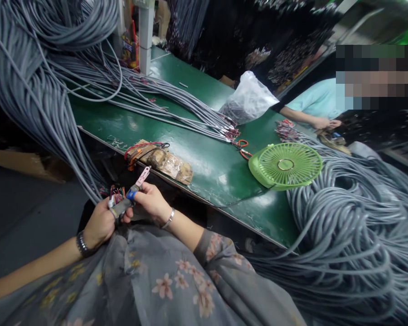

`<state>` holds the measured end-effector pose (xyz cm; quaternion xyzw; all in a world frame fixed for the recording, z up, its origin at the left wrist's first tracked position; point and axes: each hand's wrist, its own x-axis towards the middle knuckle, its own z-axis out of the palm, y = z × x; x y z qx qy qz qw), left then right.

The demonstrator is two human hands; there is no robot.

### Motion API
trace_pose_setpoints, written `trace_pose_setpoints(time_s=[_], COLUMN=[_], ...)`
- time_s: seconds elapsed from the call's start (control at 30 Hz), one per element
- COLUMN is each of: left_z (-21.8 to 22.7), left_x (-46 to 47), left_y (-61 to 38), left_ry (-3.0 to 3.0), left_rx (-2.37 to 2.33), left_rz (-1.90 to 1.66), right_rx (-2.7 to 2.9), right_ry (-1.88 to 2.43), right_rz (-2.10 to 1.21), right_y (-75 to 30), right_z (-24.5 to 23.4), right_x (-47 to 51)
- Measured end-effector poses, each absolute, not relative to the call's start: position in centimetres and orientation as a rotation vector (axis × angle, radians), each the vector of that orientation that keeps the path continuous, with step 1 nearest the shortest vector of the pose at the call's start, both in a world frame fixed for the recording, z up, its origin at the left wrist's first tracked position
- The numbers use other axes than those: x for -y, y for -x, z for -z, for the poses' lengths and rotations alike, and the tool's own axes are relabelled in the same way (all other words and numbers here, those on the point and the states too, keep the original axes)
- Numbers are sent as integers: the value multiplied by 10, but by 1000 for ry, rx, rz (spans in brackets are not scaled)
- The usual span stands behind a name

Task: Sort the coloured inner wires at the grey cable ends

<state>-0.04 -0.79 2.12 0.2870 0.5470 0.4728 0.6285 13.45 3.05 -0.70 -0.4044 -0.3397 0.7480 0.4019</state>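
My left hand (pixel 104 220) is closed around the end of a grey cable, where a bunch of thin coloured wires (pixel 117 194) fans out above the fingers. Close beside it, my right hand (pixel 152 202) is closed too, its fingertips meeting the left fingers. From its grip a small pale pink strip with holes (pixel 143 176) sticks up; its kind is not clear. A blue band (pixel 131 194) and grey wrapping (pixel 121 208) show at the fingers. Both hands are over my lap, just off the table edge, and the fingers partly hide what they hold.
A green table (pixel 211 174) carries a taped wooden block (pixel 170 165), grey cables (pixel 177 106), a green fan (pixel 285 165) and a plastic bag (pixel 250 97). Cable coils are heaped left (pixel 37 77) and right (pixel 353 226). Across the table, another person's hands (pixel 326 123) handle cable ends.
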Motion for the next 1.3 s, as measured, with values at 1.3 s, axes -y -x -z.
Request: trace_pose_setpoints(time_s=[1.3], left_z=[-37], left_x=[-4], left_y=[-11], left_ry=[-568], left_rx=[-1133], left_rz=[-1085], right_rx=[898], right_ry=[1026], right_rz=[-1435], right_y=[-140], right_z=[27], right_x=[-51])
